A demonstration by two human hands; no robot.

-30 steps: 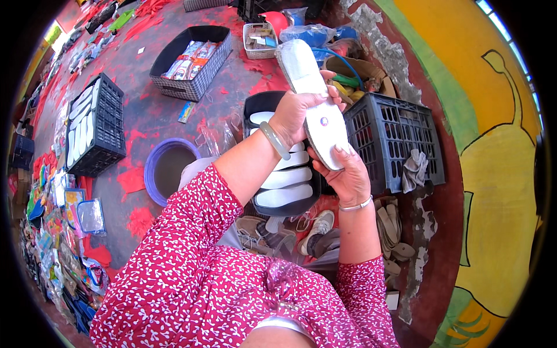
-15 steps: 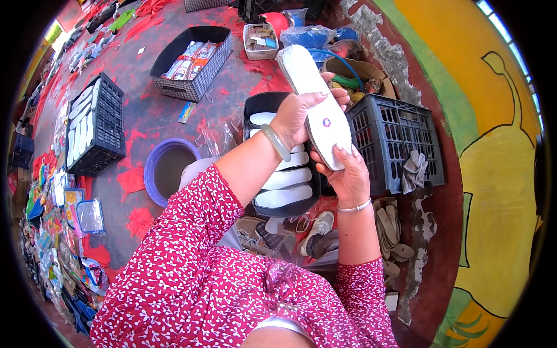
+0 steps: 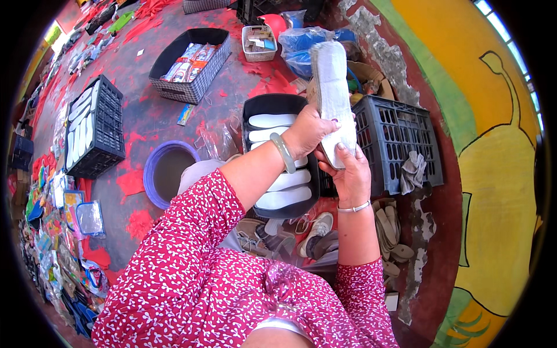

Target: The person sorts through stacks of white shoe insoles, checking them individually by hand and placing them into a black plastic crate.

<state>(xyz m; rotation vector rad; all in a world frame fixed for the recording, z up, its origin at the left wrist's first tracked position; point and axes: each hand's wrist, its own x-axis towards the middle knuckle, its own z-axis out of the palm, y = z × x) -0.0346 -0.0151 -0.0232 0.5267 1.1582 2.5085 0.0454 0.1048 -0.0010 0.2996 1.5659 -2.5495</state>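
A long white shoe insole (image 3: 332,95) stands nearly upright in front of me, its narrow edge turned toward the camera. My left hand (image 3: 307,132), with a pale green bangle on the wrist, grips its lower part from the left. My right hand (image 3: 347,174), wearing a thin bracelet, holds its bottom end from below. Under my hands lies a black tray (image 3: 253,112) with several white insoles laid across it. My sleeves are red with a white pattern.
A black crate (image 3: 400,139) with a grey rag stands to the right. A grey basket of packets (image 3: 191,87), a black crate of white insoles (image 3: 98,133), a purple bowl (image 3: 152,168), blue bags (image 3: 301,43) and shoes (image 3: 316,232) lie around on the red-stained floor.
The insole has turned from showing its flat white face to standing edge-on and more upright. Both hands have kept hold of it.
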